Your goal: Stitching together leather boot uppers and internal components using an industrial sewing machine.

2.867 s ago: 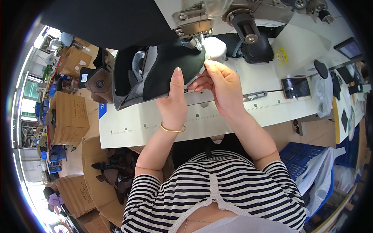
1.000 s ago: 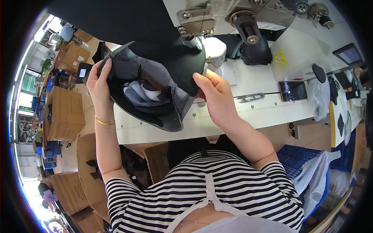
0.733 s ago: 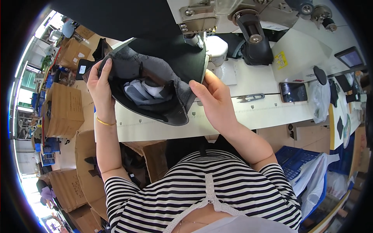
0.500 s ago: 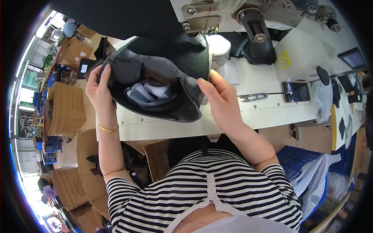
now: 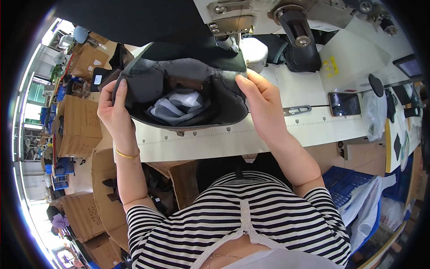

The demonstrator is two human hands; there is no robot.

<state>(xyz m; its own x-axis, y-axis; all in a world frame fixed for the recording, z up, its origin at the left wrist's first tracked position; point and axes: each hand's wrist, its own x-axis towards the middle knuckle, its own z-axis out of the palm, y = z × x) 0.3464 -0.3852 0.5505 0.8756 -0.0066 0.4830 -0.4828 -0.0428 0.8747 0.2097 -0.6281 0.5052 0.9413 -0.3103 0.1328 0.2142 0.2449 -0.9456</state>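
**A:** Starting w/ the biggest: what's around the grip?

**B:** White table (image 5: 251,139) runs under both hands, ruler marks along its near edge. Sewing machine (image 5: 251,15) sits just beyond the grip, its foot (image 5: 226,42) right above the far rim of the held piece.

**A:** And the piece itself?

**B:** Dark cap (image 5: 179,96), opening turned up toward the camera, grey padded lining showing, pale crumpled paper (image 5: 177,107) stuffed inside. It's lifted off the tabletop between the two hands, near rim hanging over the table edge.

**A:** Hands?

**B:** Left hand (image 5: 114,112) is clamped on the cap's left rim: thumb inside over the lining, fingers behind the outer shell, mostly hidden. Gold bangle (image 5: 125,154) on that wrist. Right hand (image 5: 264,105) is closed on the right rim, fingertips pressing the edge, palm on the outside. Both grips firm, cap spread between them.

**A:** Right of the grip?

**B:** Metal guide (image 5: 298,110) flat on the table just past the right hand, then a phone (image 5: 344,104) further out. Black motor housing (image 5: 298,42) beyond the right hand, w/ a white cup-like thing (image 5: 254,51) beside the foot; can't tell what it is.

**A:** Left side?

**B:** Cardboard boxes (image 5: 78,130) on the floor, outward of the left hand. Blue crate (image 5: 342,184) low on the right, below the table edge.
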